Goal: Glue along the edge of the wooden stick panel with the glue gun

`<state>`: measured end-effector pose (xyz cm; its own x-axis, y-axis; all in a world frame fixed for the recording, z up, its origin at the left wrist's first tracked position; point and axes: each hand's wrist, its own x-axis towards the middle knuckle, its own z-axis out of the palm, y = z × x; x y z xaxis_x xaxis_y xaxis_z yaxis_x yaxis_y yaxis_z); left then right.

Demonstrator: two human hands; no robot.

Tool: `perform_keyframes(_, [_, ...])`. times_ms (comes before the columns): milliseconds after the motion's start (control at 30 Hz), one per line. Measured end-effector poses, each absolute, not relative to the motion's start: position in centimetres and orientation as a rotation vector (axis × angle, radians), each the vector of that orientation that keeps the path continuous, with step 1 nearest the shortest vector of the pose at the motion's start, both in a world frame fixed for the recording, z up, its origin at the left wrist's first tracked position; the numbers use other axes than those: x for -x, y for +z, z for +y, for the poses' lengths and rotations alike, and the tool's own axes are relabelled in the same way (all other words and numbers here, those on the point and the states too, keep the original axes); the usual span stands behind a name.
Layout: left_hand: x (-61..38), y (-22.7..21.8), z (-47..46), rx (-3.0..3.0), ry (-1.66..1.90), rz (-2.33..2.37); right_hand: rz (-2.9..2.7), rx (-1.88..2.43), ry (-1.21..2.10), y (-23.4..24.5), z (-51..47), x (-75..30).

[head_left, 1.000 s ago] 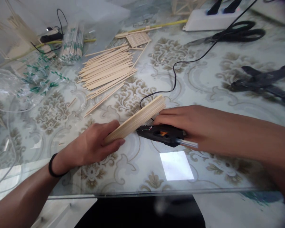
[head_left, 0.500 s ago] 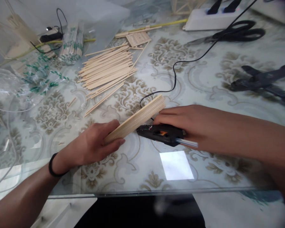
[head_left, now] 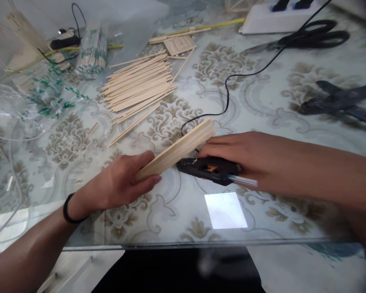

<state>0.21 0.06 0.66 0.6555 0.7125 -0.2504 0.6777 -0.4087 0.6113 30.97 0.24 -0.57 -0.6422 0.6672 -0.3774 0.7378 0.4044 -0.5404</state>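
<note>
My left hand (head_left: 118,185) is closed on the near end of a flat panel of glued wooden sticks (head_left: 178,149), which stands tilted on its edge on the glass table. My right hand (head_left: 240,152) is wrapped over a black hot glue gun (head_left: 209,169) with an orange trigger and a clear glue stick poking out its back. The gun's nozzle points left, close under the panel's lower edge. The right fingertips touch the panel's far end. The gun's black cord (head_left: 228,91) runs away toward the back.
A loose pile of wooden sticks (head_left: 138,87) lies at the back centre, with a small stick panel (head_left: 178,44) behind it. Plastic bags with green-tipped sticks (head_left: 53,93) sit at the left. Black scissors (head_left: 308,38), a white power strip (head_left: 271,20) and dark pliers (head_left: 344,99) lie at the right.
Almost nothing differs; the view has shifted slightly, and both hands keep the same hold on the panel and glue gun.
</note>
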Motion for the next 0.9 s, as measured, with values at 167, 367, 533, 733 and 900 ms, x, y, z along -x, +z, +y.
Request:
perform_keyframes(167, [-0.1, 0.5, 0.0, -2.174, 0.083, 1.072, 2.571, -1.264, -1.097, -0.6, 0.4, -30.9])
perform_keyframes(367, [0.0, 0.4, 0.1, -2.224, 0.114, 1.046, 2.543, -1.259, -1.090, -0.4, 0.3, -30.9])
perform_keyframes(533, [0.0, 0.5, 0.2, -2.280, 0.141, 1.005, 2.465, -1.294, -1.037, 0.1, 0.1, -30.9])
perform_keyframes(733, [-0.1, 0.6, 0.3, -2.284, 0.141, 0.991, 2.262, -1.396, -0.909, 0.9, 0.3, -29.6])
perform_keyframes(900, [-0.1, 0.3, 0.3, -2.315, 0.170, 0.947, 2.237, -1.409, -0.886, 1.0, 0.5, -29.5])
